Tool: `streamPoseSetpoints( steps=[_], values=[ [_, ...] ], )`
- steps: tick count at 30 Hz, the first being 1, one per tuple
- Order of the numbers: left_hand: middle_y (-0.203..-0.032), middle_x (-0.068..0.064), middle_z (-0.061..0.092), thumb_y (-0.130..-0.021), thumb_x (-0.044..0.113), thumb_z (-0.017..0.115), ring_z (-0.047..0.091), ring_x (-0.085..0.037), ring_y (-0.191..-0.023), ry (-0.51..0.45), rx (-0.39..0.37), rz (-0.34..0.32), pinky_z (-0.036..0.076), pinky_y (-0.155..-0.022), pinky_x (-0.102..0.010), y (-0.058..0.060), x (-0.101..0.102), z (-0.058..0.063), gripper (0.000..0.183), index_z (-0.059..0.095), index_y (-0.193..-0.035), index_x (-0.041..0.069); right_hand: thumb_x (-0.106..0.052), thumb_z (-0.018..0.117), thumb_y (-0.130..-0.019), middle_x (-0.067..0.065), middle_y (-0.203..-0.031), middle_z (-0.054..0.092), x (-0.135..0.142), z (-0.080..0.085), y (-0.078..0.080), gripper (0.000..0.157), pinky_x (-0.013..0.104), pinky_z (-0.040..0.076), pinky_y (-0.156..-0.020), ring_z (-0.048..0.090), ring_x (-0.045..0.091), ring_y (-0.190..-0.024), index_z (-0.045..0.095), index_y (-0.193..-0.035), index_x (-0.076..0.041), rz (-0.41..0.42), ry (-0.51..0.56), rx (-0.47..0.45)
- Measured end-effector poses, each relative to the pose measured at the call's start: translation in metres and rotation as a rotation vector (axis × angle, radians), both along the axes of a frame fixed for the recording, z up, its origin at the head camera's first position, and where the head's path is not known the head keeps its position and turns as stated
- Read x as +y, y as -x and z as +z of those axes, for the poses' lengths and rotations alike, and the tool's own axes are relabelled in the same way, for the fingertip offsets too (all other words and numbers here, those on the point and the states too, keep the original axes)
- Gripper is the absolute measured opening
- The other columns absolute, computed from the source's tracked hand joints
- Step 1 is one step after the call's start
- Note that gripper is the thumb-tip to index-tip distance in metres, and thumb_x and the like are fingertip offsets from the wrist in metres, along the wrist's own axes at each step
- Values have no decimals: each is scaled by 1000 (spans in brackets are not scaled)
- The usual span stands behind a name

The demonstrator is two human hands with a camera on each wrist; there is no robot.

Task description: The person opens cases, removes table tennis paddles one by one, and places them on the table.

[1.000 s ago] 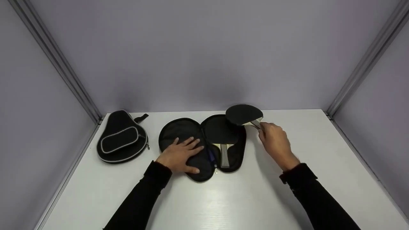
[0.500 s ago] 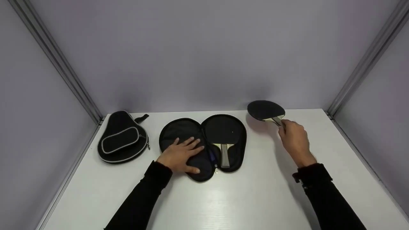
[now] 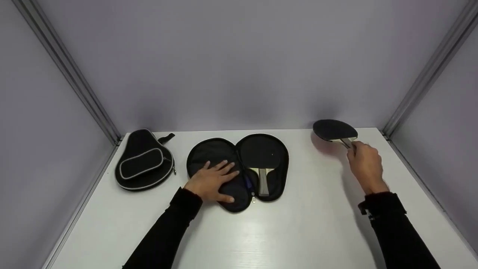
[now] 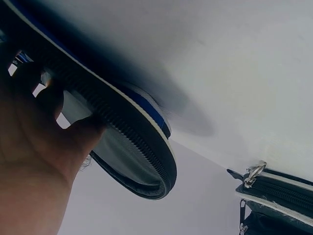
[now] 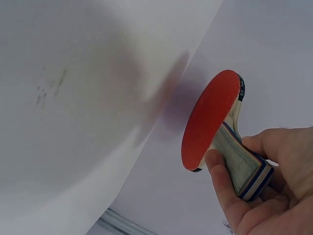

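Observation:
In the head view an open black zip case (image 3: 204, 150) lies unfolded on the white table (image 3: 295, 231). My left hand (image 3: 213, 183) rests with spread fingers on its left half. A table tennis paddle (image 3: 263, 182), black side up with a pale handle, lies in the right half. Off to the right, my right hand (image 3: 366, 164) grips a second table tennis paddle (image 3: 334, 130) by its handle, black side up, above the table near its back edge. The right wrist view shows the red underside of this held paddle (image 5: 210, 115), with thumb and fingers around the handle.
A second black case (image 3: 138, 144), paddle-shaped with grey piping and a small pocket, lies at the left of the table. A dark blue item (image 3: 248, 182) sits along the open case's fold. Grey walls (image 3: 239, 63) enclose the back and sides.
My right hand has carried the held paddle rightward from above the open case, uncovering the paddle inside. The left hand has stayed on the case.

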State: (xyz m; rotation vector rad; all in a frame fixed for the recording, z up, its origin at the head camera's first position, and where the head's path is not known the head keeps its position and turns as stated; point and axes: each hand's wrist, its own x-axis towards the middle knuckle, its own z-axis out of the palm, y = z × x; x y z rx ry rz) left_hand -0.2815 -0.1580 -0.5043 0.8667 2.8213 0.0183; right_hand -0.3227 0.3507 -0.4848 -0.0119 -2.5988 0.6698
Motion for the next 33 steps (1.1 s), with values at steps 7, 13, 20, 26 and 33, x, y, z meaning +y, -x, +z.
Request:
streamPoseSetpoints(
  steps=[7,13,20,26,33],
  values=[
    [-198,-2,27,-106,73,75,22,-32,-186,-3,-4,-2,22,-149,-73,0,0,1,98,40,-185,29,-5,60,-113,45,-114,77,23,-1,3,32,75,60,-75,77,60,-91,74,-134,15,-35,-8,-24],
    [-198,-3,28,-106,74,74,24,-32,-186,14,10,-9,25,-148,-73,2,-1,-1,97,41,-185,28,-4,59,-114,47,-116,76,41,-4,7,37,73,61,-74,76,60,-90,70,-140,19,-46,-14,-26],
    [-197,-3,28,-107,74,73,24,-32,-186,14,5,-13,25,-148,-73,2,-1,-1,96,41,-185,27,-3,59,-113,47,-116,76,58,-7,9,36,68,61,-72,76,60,-91,70,-139,20,-45,-5,-46],
    [-198,-3,27,-107,74,73,22,-32,-186,10,-6,-7,23,-149,-73,2,-1,-1,96,40,-185,28,-7,56,-115,45,-116,77,70,-8,11,36,52,57,-64,75,52,-86,72,-137,17,-64,11,-116],
    [-198,-2,27,-107,74,73,22,-31,-187,3,-7,-3,22,-149,-73,2,-1,-1,97,40,-185,29,-9,55,-117,46,-116,76,82,-12,13,34,69,59,-75,74,59,-93,73,-133,16,-84,8,-160]
  ],
)
